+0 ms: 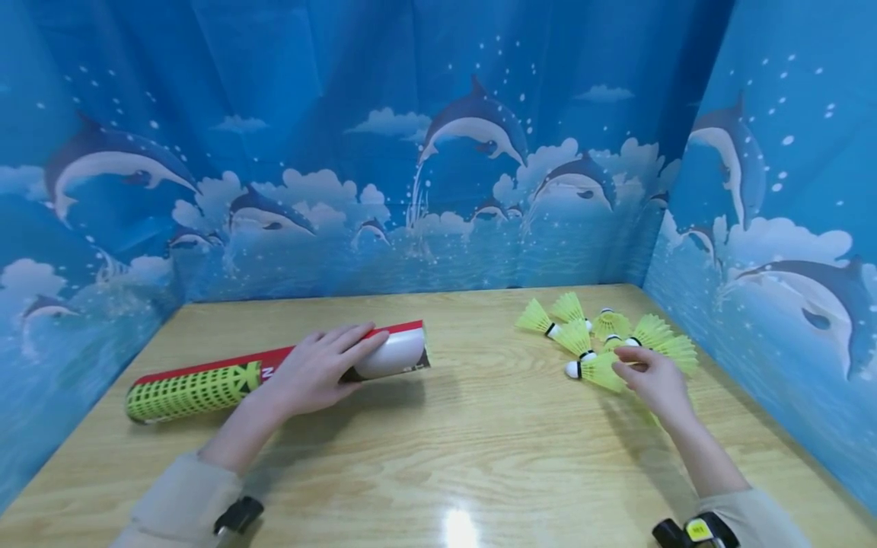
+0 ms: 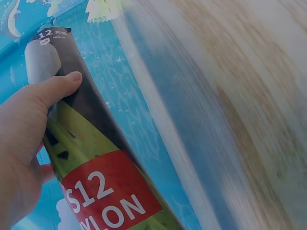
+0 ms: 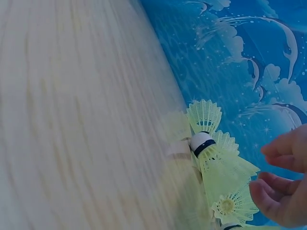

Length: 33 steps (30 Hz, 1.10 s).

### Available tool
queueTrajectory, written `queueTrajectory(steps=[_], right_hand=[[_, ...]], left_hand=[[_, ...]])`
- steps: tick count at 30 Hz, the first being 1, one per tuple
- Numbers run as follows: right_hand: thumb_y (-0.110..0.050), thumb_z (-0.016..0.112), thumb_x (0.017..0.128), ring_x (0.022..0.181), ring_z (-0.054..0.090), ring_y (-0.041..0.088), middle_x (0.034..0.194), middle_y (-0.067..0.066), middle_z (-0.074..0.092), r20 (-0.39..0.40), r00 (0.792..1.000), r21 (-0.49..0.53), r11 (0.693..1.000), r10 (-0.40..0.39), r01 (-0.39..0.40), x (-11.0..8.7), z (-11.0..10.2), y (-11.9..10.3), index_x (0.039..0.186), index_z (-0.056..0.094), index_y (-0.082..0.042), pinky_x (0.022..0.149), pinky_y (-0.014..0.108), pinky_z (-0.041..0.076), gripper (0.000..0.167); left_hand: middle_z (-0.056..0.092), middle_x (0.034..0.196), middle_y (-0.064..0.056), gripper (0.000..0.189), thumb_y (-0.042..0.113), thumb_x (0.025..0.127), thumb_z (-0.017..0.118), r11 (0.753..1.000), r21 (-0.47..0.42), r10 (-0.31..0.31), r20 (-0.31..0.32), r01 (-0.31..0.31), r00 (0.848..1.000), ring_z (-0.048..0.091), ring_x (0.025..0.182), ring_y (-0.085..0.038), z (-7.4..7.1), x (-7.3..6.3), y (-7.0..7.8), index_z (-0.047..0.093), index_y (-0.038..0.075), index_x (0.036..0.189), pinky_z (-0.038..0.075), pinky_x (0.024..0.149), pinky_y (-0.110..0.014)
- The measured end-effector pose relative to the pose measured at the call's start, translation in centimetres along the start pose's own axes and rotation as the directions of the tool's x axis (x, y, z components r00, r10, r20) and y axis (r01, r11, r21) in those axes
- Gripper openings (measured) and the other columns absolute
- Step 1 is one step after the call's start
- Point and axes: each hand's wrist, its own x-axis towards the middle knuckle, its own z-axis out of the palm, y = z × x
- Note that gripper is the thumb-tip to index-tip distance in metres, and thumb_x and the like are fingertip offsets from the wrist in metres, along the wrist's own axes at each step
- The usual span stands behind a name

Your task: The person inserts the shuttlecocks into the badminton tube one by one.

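Observation:
A long shuttlecock tube (image 1: 195, 393), printed red, green and white, lies slanted on the left of the table. My left hand (image 1: 320, 369) grips it near its white end, fingers over the top. In the left wrist view the thumb crosses the dark part of the tube (image 2: 112, 184), above a red "S12" label. Over at the right, my right hand (image 1: 654, 380) hovers by a heap of yellow shuttlecocks (image 1: 572, 335), thumb and fingers parted. Its fingertips are beside the skirt of the nearest shuttlecock (image 1: 601, 371), whose white cork points left. Nothing shows between these fingers in the right wrist view.
The wood-grain table (image 1: 438, 449) is bordered by a blue dolphin-print curtain (image 1: 356, 152) behind and at both sides. Several shuttlecocks lie close together, overlapping, near the table's right edge. A band with a small device (image 1: 699, 529) sits on the right wrist.

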Motion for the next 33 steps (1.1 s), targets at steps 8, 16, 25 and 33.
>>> queueTrajectory(steps=[8,16,25,33], right_hand=[[-0.01,0.057,0.089,0.077,0.063,0.032,0.106,0.03,0.06,0.006,0.999,-0.094,0.994,-0.054,0.054,0.3,0.6,0.4,0.119,0.054,0.01,0.057,0.031,0.05,0.036],[-0.007,0.059,0.088,0.062,0.062,0.019,0.092,0.024,0.064,-0.012,0.997,-0.071,0.995,-0.074,0.073,0.7,1.0,0.5,0.108,0.061,0.011,0.052,0.029,0.05,0.027],[-0.01,0.058,0.09,0.07,0.057,0.01,0.097,0.021,0.065,-0.045,0.999,0.011,1.0,-0.016,0.016,0.4,0.9,-0.5,0.111,0.062,0.008,0.055,0.025,0.051,0.028],[-0.011,0.059,0.09,0.07,0.055,0.001,0.097,0.015,0.065,-0.06,0.998,0.13,0.991,-0.018,0.025,0.5,1.2,-2.1,0.114,0.061,0.006,0.059,0.025,0.052,0.03]], left_hand=[[0.046,0.138,-0.012,0.087,0.031,0.068,0.082,1.0,0.0,0.01,-0.016,-0.01,1.0,0.048,0.12,-0.03,0.1,-0.2,-0.1,0.038,0.019,0.142,0.046,0.085,-0.054],[0.043,0.141,-0.009,0.088,0.03,0.069,0.082,1.0,0.01,0.009,-0.004,-0.009,1.0,0.045,0.124,-0.028,0.1,-0.2,-0.2,0.037,0.017,0.143,0.046,0.085,-0.053],[0.046,0.139,-0.01,0.086,0.03,0.068,0.083,0.999,0.014,0.03,-0.035,-0.03,0.999,0.046,0.122,-0.03,0.3,-0.3,-0.3,0.04,0.014,0.141,0.048,0.082,-0.051],[0.045,0.139,-0.009,0.089,0.028,0.066,0.084,1.0,0.018,0.021,-0.03,-0.02,0.999,0.045,0.123,-0.03,0.2,-0.3,-0.2,0.039,0.015,0.141,0.047,0.083,-0.053]])
